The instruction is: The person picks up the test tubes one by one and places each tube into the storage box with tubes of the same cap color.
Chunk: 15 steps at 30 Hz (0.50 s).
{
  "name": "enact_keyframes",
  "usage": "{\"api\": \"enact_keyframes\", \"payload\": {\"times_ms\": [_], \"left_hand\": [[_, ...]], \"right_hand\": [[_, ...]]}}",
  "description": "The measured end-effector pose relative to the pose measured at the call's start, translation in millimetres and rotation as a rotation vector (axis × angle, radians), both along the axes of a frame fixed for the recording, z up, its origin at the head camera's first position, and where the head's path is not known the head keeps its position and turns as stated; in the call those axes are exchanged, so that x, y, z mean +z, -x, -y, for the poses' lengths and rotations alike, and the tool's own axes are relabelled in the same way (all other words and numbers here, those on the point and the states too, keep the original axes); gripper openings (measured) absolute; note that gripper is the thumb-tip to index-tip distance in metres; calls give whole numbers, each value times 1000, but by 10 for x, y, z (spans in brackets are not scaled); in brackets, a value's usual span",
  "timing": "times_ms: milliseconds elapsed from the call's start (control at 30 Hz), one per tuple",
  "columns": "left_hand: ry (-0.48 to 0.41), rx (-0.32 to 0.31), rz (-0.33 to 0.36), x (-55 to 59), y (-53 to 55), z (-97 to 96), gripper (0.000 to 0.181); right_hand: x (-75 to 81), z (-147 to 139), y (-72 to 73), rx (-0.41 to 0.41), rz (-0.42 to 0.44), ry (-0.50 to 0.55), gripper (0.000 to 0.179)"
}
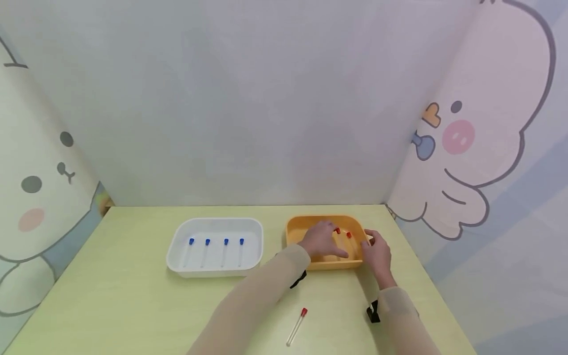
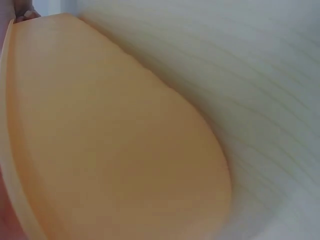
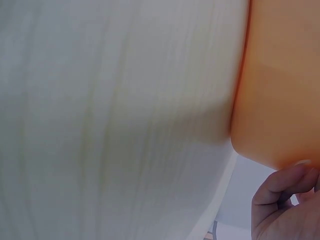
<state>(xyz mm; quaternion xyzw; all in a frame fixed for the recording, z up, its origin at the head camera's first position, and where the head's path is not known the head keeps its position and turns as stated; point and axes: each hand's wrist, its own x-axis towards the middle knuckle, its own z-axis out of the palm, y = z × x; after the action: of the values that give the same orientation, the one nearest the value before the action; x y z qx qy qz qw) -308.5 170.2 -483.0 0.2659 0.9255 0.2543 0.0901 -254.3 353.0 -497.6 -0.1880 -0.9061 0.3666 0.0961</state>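
Note:
My left hand (image 1: 323, 240) reaches over the orange tray (image 1: 306, 223), its thumb spread away from the fingers. Beside its fingertips lies a red-capped tube (image 1: 340, 240); another red-capped tube (image 1: 351, 242) lies to the right of it, inside the tray. My right hand (image 1: 377, 251) grips the tray's right side at the rim, and its curled fingers (image 3: 282, 185) show against the outer wall in the right wrist view. The left wrist view is mostly filled by the tray's outer wall (image 2: 115, 125). My left hand hides part of the tray's inside.
Left of the orange tray stands a white tray (image 1: 259, 249) with several blue-capped tubes (image 1: 224, 252) lying in a row. A red-capped tube (image 1: 296, 328) lies on the light table (image 1: 133, 305) near the front, between my forearms. A pale curtain (image 1: 222, 108) hangs behind the table.

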Motion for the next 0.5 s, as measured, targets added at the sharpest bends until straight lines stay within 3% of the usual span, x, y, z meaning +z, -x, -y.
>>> {"api": "enact_keyframes", "payload": {"times_ms": [167, 333, 500], "left_hand": [[-20, 15, 24, -15, 7, -49, 90], [-14, 37, 47, -109, 51, -67, 87], [25, 40, 24, -196, 110, -66, 85]], "right_hand": [[-8, -9, -13, 12, -11, -2, 41], [-17, -20, -15, 5, -14, -7, 41], [-34, -32, 7, 9, -16, -12, 42]]}}
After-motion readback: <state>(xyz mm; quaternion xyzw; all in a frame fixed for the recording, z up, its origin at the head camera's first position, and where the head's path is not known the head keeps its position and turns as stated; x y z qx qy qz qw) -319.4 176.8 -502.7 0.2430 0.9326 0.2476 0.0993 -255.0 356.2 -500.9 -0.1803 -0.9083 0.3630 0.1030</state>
